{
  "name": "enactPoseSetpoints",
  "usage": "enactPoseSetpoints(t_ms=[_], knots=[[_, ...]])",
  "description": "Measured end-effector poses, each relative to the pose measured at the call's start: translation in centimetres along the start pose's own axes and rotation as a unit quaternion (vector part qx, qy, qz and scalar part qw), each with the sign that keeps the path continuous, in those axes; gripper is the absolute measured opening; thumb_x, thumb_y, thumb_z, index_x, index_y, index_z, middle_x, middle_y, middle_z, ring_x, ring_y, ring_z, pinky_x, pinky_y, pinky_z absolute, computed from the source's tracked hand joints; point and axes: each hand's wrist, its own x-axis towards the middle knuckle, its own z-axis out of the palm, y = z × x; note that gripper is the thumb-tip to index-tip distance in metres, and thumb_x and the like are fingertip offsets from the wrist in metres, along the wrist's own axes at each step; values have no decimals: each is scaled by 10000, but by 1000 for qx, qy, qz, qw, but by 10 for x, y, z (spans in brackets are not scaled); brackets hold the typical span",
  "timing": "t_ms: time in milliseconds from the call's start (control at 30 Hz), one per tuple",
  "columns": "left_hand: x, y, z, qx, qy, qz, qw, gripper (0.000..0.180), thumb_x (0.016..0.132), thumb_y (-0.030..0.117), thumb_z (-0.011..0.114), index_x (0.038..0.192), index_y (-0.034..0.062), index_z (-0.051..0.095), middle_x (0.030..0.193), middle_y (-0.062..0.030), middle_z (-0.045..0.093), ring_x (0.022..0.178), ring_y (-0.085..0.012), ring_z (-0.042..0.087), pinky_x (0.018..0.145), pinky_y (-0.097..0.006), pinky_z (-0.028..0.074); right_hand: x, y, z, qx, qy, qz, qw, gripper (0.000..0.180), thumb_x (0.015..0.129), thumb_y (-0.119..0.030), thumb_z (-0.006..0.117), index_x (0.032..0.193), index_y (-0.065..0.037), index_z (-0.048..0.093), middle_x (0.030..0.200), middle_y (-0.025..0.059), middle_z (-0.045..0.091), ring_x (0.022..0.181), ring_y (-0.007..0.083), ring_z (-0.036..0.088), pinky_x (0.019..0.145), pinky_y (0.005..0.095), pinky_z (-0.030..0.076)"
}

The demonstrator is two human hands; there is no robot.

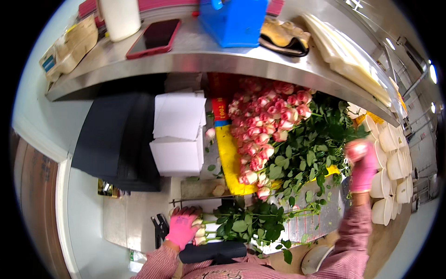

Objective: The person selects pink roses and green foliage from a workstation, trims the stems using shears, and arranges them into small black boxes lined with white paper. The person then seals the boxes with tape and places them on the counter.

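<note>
Two hands (182,226) (364,171): left loosely spread against cream roses (200,232), right curled around one blurred pink-white rose (357,149).

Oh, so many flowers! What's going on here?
A person in pink gloves is at work: the left hand is at the heads of a few pale roses close to the body. The right hand, blurred, is out to the right, seemingly with a pink-and-white rose. A big rose pile lies farther back.
</note>
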Motion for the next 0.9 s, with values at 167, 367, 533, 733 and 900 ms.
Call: enactPoseSetpoints(t_ms=[167,367,533,733,900], knots=[[-16,0,-8,124,-15,18,992,453,824,435,642,1192,171,642,1233,-69,602,1201,-273,521,1103,-483,305,-21,-168,81,73,-239,133,959,218,981,-167,528,1017,-9,673,853,117,665,801,215,667,739,319,534],[-18,4,6,46,36,15,998,316,774,319,683,1037,149,646,1194,-69,593,1189,-270,519,1079,-472,323,-169,-41,276,-348,-503,-271,743,269,832,-202,639,1075,-93,599,821,75,603,699,246,634,596,379,517],[-30,2,24,98,59,26,993,437,817,335,662,1220,173,613,1162,-72,587,1139,-250,535,1073,-483,328,-238,78,345,-375,-376,-346,773,219,881,-176,528,1055,-62,596,947,172,645,819,336,666,715,436,552],[-28,-5,27,85,30,20,996,465,801,349,677,1221,161,615,1189,-75,590,1156,-248,531,1073,-470,335,-244,68,373,-385,-489,-40,782,356,953,-276,457,1153,-46,642,1158,228,655,1008,390,667,895,512,512],[-6,11,-16,180,21,93,979,452,807,294,627,1220,110,632,1273,-133,585,1208,-290,522,1063,-471,359,-223,55,397,-450,-535,111,706,396,967,-315,461,1174,-67,689,1245,211,647,1098,366,655,937,460,511]])
